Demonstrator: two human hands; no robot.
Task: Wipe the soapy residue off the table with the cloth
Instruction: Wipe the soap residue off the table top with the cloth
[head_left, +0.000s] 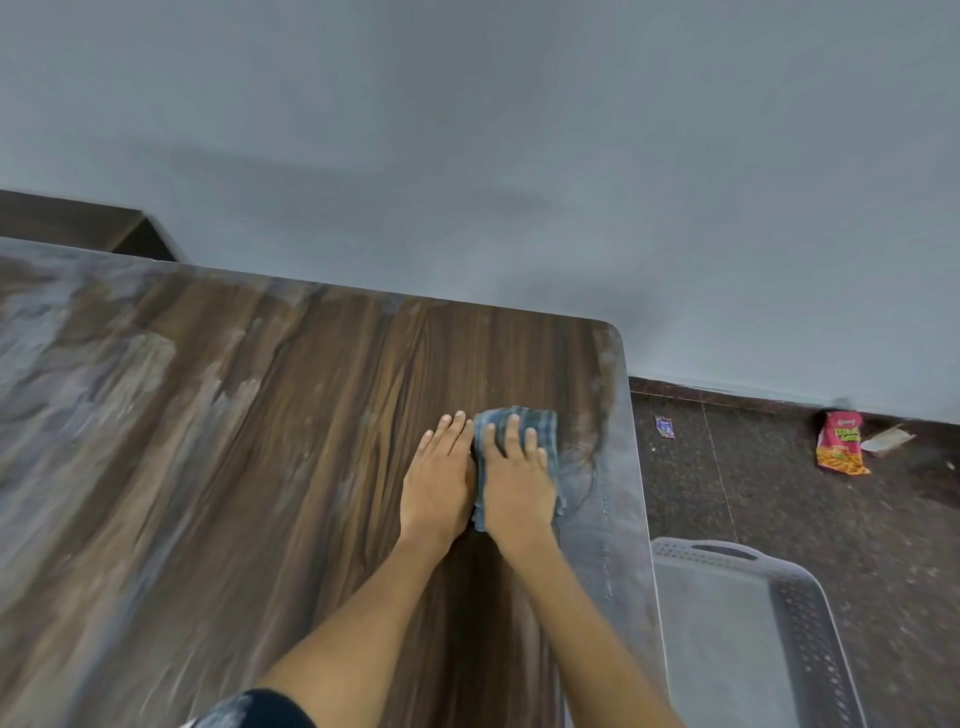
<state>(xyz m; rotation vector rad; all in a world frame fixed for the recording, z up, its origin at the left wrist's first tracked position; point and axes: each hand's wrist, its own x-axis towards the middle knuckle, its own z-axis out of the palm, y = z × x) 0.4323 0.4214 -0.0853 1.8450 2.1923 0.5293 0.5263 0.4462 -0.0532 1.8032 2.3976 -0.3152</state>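
Observation:
A dark wood-grain table (322, 415) fills the lower left, with pale soapy smears over its left part and along its right edge. A folded blue-grey checked cloth (543, 423) lies near the right edge. My right hand (517, 475) presses flat on the cloth with straight fingers. My left hand (441, 478) lies flat on the bare wood just left of it, its fingertips touching the cloth's left edge. A streaky soapy patch (587, 467) shows right beside the cloth.
A grey wall rises behind the table. To the right, a grey perforated plastic chair (753, 613) stands close to the table edge. On the dark speckled floor lie a red snack packet (839, 441) and a small wrapper (665, 427). Dark furniture (78, 223) stands at the far left.

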